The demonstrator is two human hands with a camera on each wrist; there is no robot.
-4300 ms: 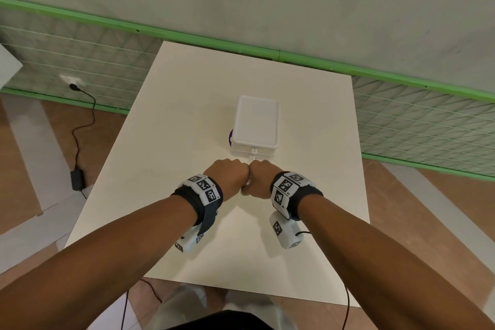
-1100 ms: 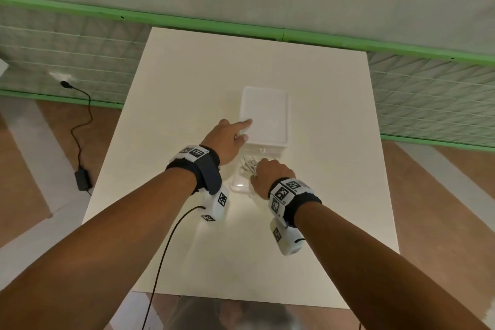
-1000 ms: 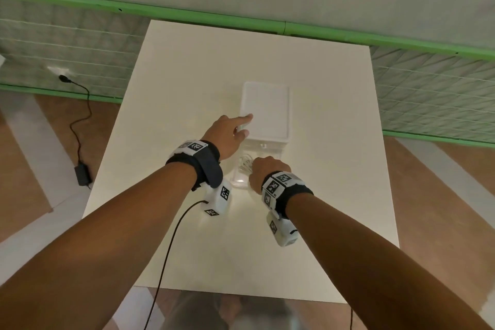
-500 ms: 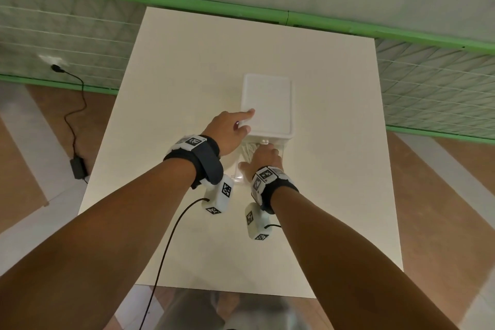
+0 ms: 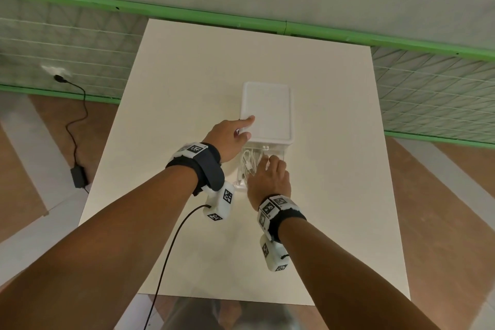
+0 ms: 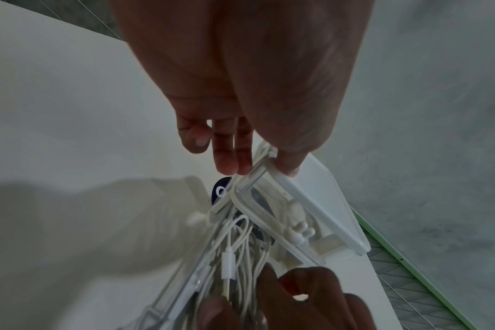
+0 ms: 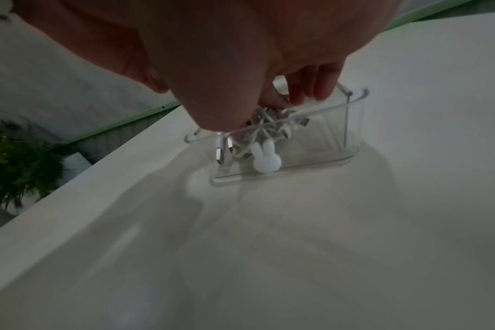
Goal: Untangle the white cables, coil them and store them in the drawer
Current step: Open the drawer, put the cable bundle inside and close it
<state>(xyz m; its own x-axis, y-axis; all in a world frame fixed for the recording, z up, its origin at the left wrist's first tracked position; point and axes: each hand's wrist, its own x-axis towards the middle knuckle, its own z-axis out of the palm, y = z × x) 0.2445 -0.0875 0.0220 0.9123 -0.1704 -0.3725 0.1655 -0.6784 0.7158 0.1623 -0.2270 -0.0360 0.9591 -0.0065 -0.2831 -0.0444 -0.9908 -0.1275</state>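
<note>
A white drawer box (image 5: 266, 110) stands mid-table with its clear drawer (image 7: 325, 143) pulled out toward me. Tangled white cables (image 5: 249, 162) (image 6: 235, 245) (image 7: 266, 125) lie inside the drawer. My left hand (image 5: 230, 136) (image 6: 257, 169) rests on the box's near left corner, thumb on top and straight fingers along its side. My right hand (image 5: 267, 174) (image 7: 288, 100) reaches down into the drawer, and in the left wrist view its fingers curl round the cable bundle. A white rabbit-shaped knob (image 7: 266, 160) is on the drawer front.
The white table (image 5: 187, 75) stands against a wall with a green rail. A black adapter (image 5: 79, 177) with its lead lies on the floor to the left. A black wire (image 5: 171, 249) hangs from my left wrist camera. A plant (image 7: 17, 167) stands beyond the table edge.
The drawer, shut at first, now stands pulled out. My right hand has moved forward from the drawer front into the drawer onto the cables. The left hand stays on the box.
</note>
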